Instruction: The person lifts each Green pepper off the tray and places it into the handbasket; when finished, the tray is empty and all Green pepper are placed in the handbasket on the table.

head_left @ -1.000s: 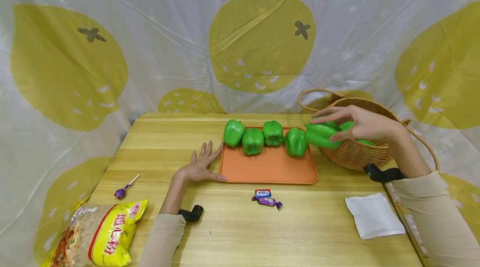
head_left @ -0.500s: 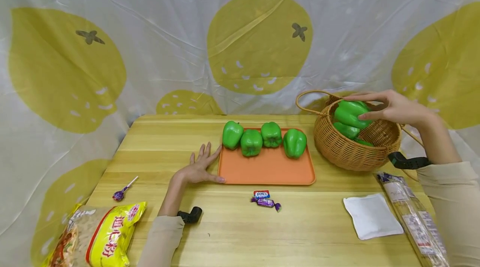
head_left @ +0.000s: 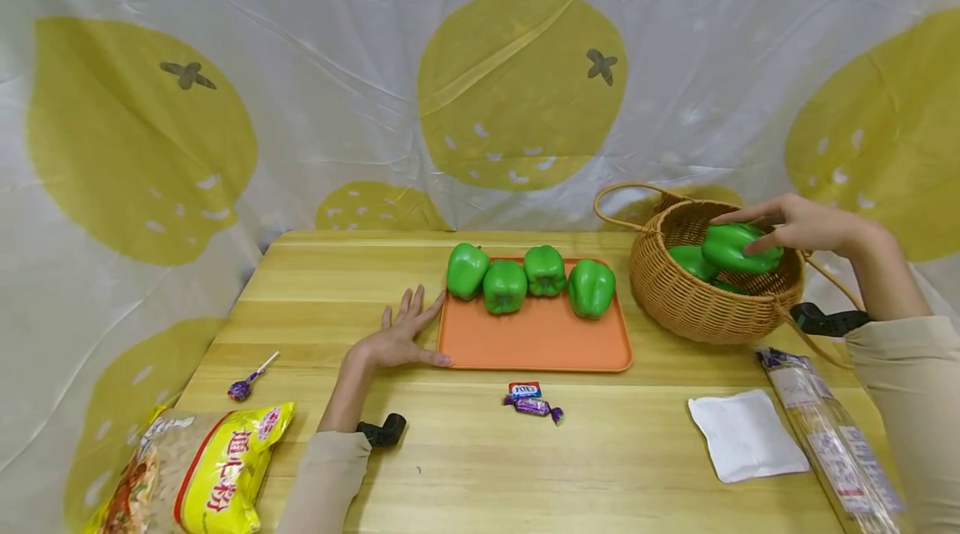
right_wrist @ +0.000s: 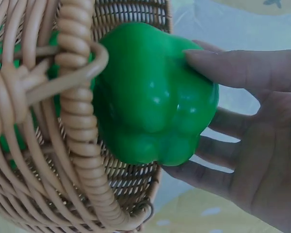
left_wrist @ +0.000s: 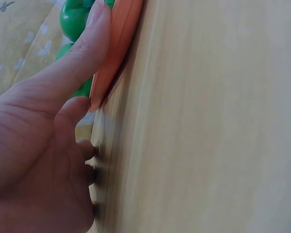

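Observation:
My right hand (head_left: pixel 813 227) grips a green bell pepper (right_wrist: pixel 157 94) between thumb and fingers, at the mouth of a wicker basket (head_left: pixel 712 319). In the right wrist view the pepper sits partly inside the basket's rim. More green peppers (head_left: pixel 692 261) lie within the basket. My left hand (head_left: pixel 397 338) rests with spread fingers at the left edge of an orange tray (head_left: pixel 534 342). Its thumb touches the tray's rim in the left wrist view, while other fingertips stand on the table. Several green bell peppers (head_left: pixel 505 286) sit along the tray's far side.
Two wrapped candies (head_left: pixel 532 406) lie in front of the tray. To the left are a lollipop (head_left: pixel 242 388) and a yellow food bag (head_left: pixel 213 467). A white cloth square (head_left: pixel 747 436) and a long clear package (head_left: pixel 832 442) lie at the right. A lemon-print curtain (head_left: pixel 345 101) hangs behind.
My right hand has carried the pepper rightward from beside the tray to over the basket, then lowered it into the opening. My left hand has stayed at the tray's edge.

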`<state>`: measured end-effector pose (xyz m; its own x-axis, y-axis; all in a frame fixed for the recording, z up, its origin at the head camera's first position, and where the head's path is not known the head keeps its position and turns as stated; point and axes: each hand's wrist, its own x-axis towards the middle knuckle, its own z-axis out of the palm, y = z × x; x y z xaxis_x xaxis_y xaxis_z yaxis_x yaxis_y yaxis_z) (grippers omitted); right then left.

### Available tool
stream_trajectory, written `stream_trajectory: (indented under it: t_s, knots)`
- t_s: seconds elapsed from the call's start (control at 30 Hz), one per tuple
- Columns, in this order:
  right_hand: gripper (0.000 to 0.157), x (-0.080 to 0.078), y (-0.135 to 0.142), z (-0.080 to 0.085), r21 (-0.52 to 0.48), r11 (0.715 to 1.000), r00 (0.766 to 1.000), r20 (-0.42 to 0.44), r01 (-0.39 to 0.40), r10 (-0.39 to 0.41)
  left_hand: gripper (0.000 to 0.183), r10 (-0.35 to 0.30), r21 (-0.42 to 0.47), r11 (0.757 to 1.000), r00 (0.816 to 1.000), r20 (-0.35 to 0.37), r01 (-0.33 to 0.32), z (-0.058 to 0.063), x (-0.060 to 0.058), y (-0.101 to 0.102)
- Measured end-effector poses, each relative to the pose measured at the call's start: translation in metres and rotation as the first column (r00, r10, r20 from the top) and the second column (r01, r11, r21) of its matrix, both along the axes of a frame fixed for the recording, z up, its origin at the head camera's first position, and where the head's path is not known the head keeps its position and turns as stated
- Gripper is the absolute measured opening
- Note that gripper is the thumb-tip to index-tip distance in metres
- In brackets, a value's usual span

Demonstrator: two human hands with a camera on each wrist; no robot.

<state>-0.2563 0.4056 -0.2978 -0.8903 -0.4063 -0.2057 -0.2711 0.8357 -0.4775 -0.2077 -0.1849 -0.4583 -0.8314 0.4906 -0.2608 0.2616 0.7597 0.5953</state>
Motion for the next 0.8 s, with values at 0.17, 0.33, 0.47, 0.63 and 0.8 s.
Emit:
stream_trajectory:
  t_s: [0.17,0.33,0.47,0.63,0.8]
  knots:
    - [0.047,-0.001,0.006,-0.003,0.027,0.998,0.997,0.054,-0.055,0.054,0.111,0.002,-0.009,1.0,1.0,-0.004,-0.002,0.0,0.001,0.0]
    - [0.043,-0.002,0.013,-0.008,0.043,0.996,0.99,0.119,-0.076,0.071,0.11,-0.003,0.002,1.0,1.0,-0.01,0.003,-0.001,0.001,-0.001]
    - [0.04,-0.002,0.016,-0.012,0.039,0.996,0.987,0.144,-0.076,0.07,0.11,-0.003,-0.003,1.0,1.0,-0.015,0.003,-0.002,-0.001,-0.001]
    - [0.036,0.001,0.015,-0.012,0.047,0.998,0.992,0.123,-0.04,0.034,0.11,-0.004,-0.003,1.0,1.0,-0.013,0.004,-0.001,0.0,-0.001]
    - [0.034,0.005,0.007,-0.006,0.072,0.997,0.997,0.068,-0.036,0.032,0.11,0.0,-0.001,1.0,1.0,-0.009,0.0,-0.002,0.0,0.0]
